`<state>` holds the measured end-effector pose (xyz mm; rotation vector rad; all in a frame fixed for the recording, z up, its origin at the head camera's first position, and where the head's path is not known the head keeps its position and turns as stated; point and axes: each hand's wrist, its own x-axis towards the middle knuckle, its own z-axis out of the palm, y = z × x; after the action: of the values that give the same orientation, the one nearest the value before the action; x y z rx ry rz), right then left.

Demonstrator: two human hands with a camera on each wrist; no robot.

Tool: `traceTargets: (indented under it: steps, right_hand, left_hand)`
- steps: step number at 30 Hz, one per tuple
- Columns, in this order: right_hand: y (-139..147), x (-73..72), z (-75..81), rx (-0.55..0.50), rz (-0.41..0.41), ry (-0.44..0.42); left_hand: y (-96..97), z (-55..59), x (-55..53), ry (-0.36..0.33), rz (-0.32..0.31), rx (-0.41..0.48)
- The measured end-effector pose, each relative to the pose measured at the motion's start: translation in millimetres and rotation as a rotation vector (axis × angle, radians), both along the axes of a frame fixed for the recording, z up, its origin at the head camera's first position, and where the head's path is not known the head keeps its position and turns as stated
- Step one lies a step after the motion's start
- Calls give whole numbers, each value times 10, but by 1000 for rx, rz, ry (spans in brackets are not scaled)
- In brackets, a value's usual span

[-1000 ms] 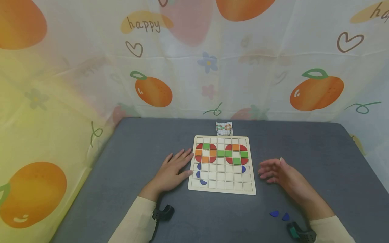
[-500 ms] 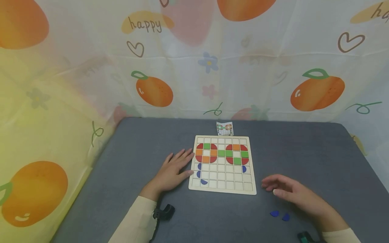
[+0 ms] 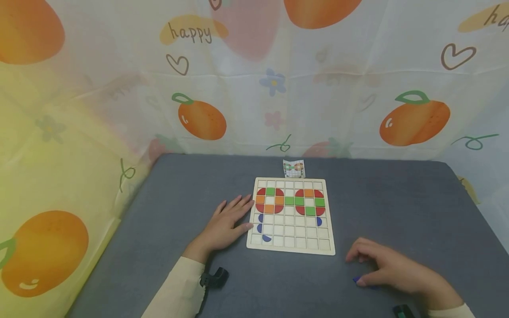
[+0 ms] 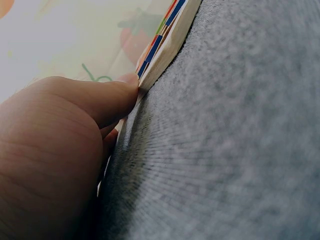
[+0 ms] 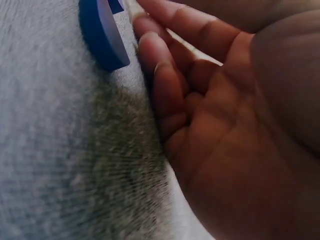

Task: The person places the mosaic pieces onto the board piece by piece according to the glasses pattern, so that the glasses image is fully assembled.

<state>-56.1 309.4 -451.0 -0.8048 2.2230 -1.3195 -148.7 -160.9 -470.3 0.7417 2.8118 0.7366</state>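
A pale square board (image 3: 289, 231) with a grid carries red, orange and green pieces in two ring shapes. Several blue half-round pieces, such as the one (image 3: 319, 221) at right, lie lower down. My left hand (image 3: 222, 229) rests flat beside the board's left side, with thumb and fingertips against its edge (image 4: 167, 56). My right hand (image 3: 391, 267) hovers palm down, fingers bent, over two loose blue half-round pieces (image 3: 355, 280) on the table. The thumb and hand partly cover them. In the right wrist view a blue piece (image 5: 100, 37) lies apart from the fingers.
A small printed card (image 3: 294, 168) with a coloured pattern lies behind the board. Grey cloth covers the table (image 3: 191, 185). A fruit-print curtain (image 3: 246, 97) hangs along the back and left.
My right hand has swung from the board's right side down and toward me, turning palm down over the loose blue pieces. The left hand and the board have stayed put.
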Motion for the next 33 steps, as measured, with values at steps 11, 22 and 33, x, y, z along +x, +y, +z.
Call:
traceTargets:
  steps: [11, 22, 33]
  right_hand:
    - [-58, 16, -6, 65, -16, 129]
    - [44, 18, -58, 48, -42, 170]
    - [-13, 26, -29, 53, -69, 215]
  left_hand:
    - [6, 10, -3, -10, -2, -8]
    - [4, 42, 3, -13, -12, 0]
    - [8, 57, 11, -18, -10, -6]
